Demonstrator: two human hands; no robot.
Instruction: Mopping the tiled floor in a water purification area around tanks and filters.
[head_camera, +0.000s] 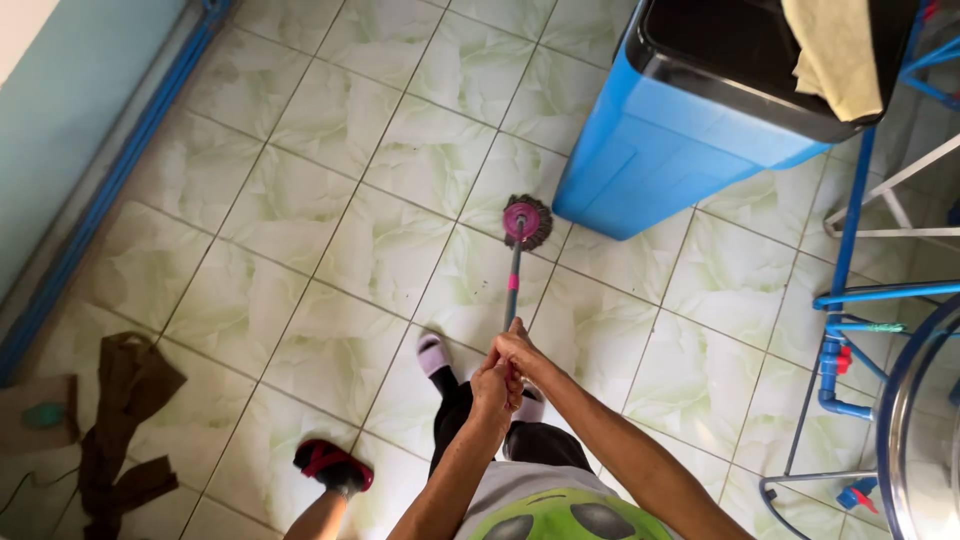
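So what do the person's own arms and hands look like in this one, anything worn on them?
Both forearms are bare, with no sleeves in view. The left hand and right hand wear no gloves; no watch, ring or bracelet is visible.

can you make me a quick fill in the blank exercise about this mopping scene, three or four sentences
1. Both hands, the left hand and the right hand, grip the handle of a ____.
2. The mop head rests on the tiled floor beside a large bin coloured ____.
3. A pale cloth is draped over the bin's ____.
4. The brown bag lies on the floor to the person's ____.

Missing words: mop; blue; rim; left
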